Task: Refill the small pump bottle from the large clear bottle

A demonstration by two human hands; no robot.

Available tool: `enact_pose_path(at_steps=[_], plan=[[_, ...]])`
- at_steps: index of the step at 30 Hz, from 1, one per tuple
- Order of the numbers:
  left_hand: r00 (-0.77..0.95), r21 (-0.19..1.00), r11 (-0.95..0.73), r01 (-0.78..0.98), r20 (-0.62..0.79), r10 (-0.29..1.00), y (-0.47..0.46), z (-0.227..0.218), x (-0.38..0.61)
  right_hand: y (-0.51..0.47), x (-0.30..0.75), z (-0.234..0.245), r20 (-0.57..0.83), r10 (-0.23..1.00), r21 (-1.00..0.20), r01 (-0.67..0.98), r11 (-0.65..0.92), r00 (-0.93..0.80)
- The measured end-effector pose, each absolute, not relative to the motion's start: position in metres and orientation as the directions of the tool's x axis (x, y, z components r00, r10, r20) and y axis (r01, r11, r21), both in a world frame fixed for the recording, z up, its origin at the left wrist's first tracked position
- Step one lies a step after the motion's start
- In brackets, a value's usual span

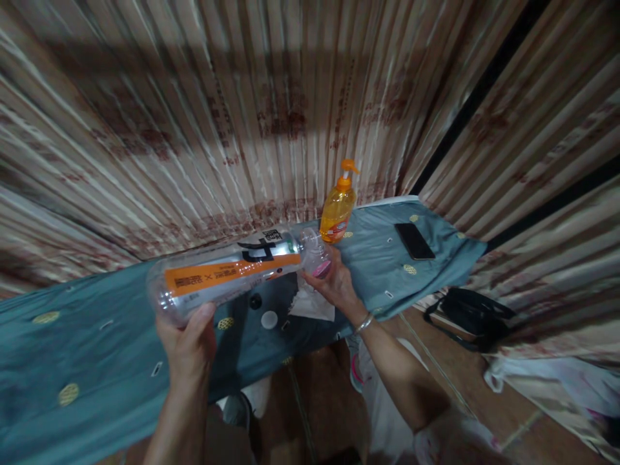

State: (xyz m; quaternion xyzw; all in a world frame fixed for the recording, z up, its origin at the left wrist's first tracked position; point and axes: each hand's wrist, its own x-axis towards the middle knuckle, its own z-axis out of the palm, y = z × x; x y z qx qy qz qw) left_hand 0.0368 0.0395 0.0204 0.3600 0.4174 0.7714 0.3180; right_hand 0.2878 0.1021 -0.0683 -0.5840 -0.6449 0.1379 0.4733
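A clear plastic bottle (227,274) with an orange and black label lies sideways in the air above a teal cloth-covered table (87,361). My left hand (188,342) grips its base end from below. My right hand (334,284) is closed around the bottle's neck, where a pink cap (321,268) shows between the fingers. Under the bottle on the cloth lie a white cap (269,319), a small black round object (255,301) and a white tissue (312,305).
An orange pump bottle of soap (338,210) stands at the table's back edge, with a black phone (414,241) to its right. Striped curtains (242,116) hang behind. A black bag (467,313) lies on the floor at right.
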Motion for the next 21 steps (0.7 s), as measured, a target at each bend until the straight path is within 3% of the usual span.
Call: enact_pose_path(at_steps=[21], plan=[[-0.531,0.888,-0.421,-0.187,0.269,0.804,0.0364,0.0247,0.0398,0.1024,0.2879,-0.0702,0.464,0.875,-0.730,0.618,0.291,0.136]])
